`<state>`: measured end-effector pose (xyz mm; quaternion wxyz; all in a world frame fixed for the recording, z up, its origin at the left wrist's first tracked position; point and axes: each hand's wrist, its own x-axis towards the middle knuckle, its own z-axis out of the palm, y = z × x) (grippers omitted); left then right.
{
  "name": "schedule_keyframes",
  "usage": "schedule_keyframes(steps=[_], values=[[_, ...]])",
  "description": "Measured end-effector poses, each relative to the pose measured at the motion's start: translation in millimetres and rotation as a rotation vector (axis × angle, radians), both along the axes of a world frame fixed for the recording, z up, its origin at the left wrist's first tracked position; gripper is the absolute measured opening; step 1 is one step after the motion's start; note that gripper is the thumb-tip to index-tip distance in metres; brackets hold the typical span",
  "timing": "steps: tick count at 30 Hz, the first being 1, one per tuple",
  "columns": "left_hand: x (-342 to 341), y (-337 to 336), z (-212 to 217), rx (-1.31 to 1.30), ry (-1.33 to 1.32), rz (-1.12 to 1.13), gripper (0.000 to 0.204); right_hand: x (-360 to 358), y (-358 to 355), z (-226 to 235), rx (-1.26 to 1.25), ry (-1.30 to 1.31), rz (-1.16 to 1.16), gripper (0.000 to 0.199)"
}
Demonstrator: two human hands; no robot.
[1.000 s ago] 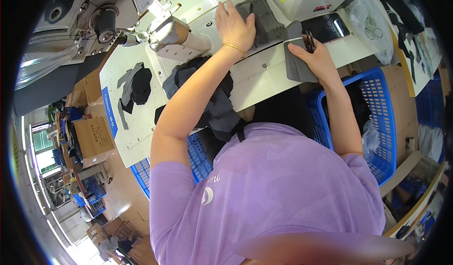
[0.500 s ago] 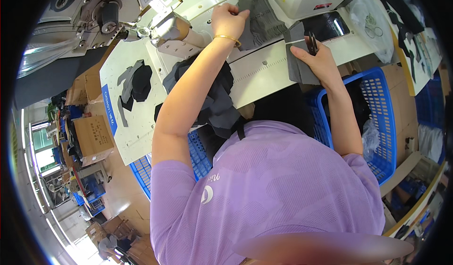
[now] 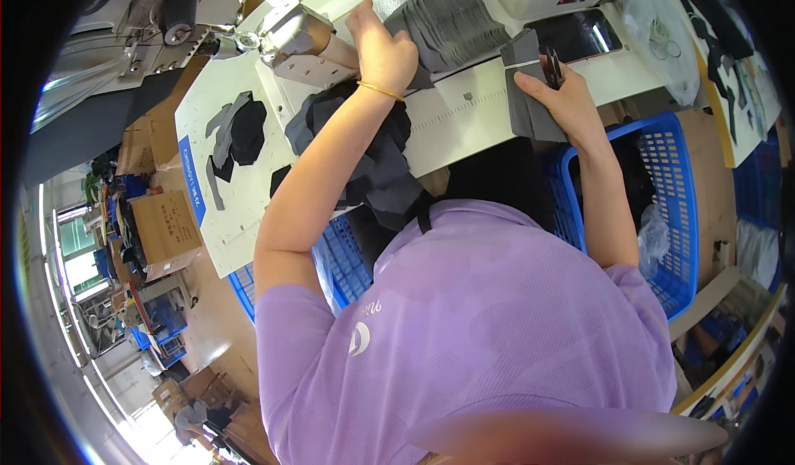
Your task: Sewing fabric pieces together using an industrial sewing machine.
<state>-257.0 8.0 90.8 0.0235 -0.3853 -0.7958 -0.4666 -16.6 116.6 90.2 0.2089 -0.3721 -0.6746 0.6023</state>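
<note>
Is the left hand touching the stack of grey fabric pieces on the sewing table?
Touching. The head view shows the left hand resting its fingers on the near edge of the grey fabric stack, no gap visible.

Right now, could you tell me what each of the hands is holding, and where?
Right hand grips small dark snips over a grey fabric piece; left hand presses the grey fabric stack's left edge.

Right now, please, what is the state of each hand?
Left hand: closed, gripping grey fabric by the sewing machine.
Right hand: closed on small snips and a grey fabric piece.
</note>
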Motion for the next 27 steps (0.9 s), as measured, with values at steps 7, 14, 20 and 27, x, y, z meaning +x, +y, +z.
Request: schedule_keyframes(steps=[7,14,20,27], values=[[-9,-19,-1,-0.267,0.182,-0.172,0.048,0,1,-1,0.013,-0.010,0.032,0.079],[10,-3,4,-0.111,0.494,-0.064,0.048,-9,-5,-4,0.071,0.154,-0.035,0.069],[72,-41,35,-0.073,-1.193,-0.608,0.044,-32,-49,26,0.412,0.247,0.018,0.065],[75,-56,49,0.088,-1.216,-0.517,0.050,-42,-40,31,-0.085,0.407,0.253,0.039]])
